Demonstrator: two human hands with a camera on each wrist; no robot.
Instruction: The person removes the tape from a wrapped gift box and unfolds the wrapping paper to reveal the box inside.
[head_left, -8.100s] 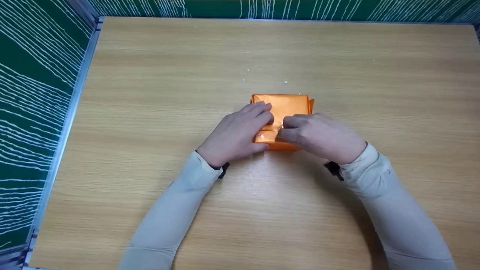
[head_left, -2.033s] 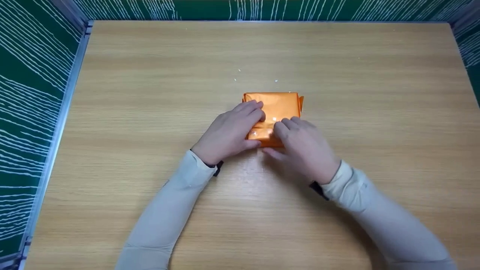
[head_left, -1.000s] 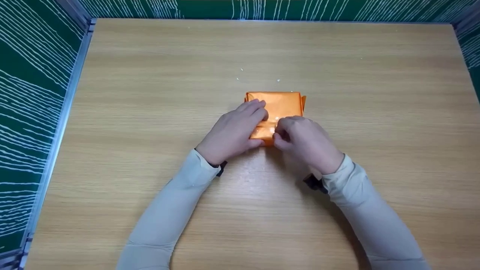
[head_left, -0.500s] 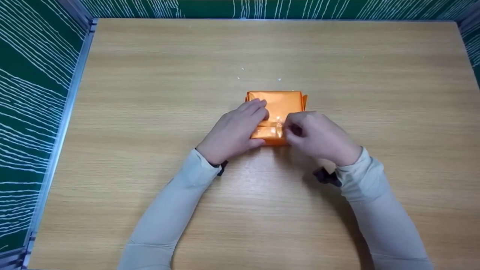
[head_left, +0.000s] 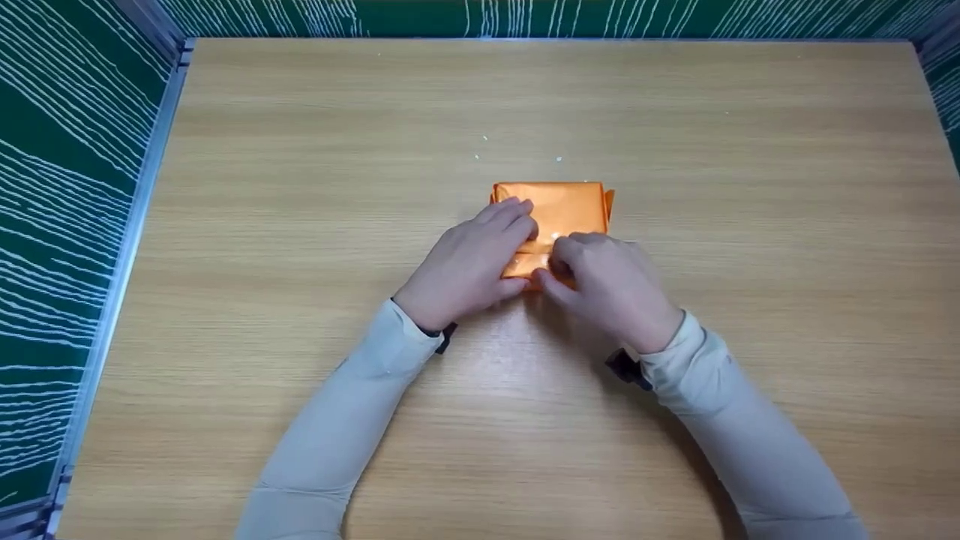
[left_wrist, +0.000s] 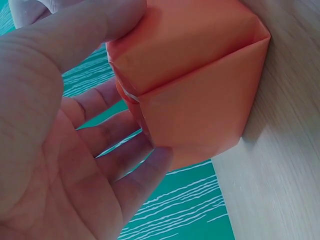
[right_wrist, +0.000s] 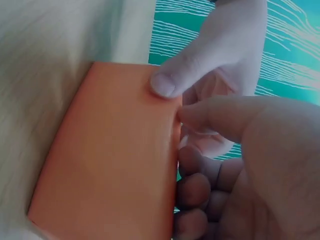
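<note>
A box-shaped package wrapped in orange paper (head_left: 566, 206) lies on the table between both hands in the head view. My left hand (head_left: 476, 259) holds its left part, fingers over the top and thumb against the near side. The left wrist view shows the folded paper end (left_wrist: 200, 112) facing that palm. With curled fingers on the top and thumb at the near edge, my right hand (head_left: 619, 289) touches the package's right front. A small shiny patch, perhaps clear tape (head_left: 556, 236), shows beside the right fingertips. In the right wrist view a smooth orange face (right_wrist: 110, 150) is visible.
Tiny white scraps (head_left: 559, 159) lie on the wooden table (head_left: 337, 150) beyond the package. Green panels with white streaks (head_left: 60, 300) border the table at the left, back and right. A loose paper flap (head_left: 609, 202) sticks out at the package's right end.
The right hand has shifted about over the package's front, most lately leftward and slightly nearer, covering a shiny strip that showed half a second ago. The left hand keeps its hold; the package stays put.
</note>
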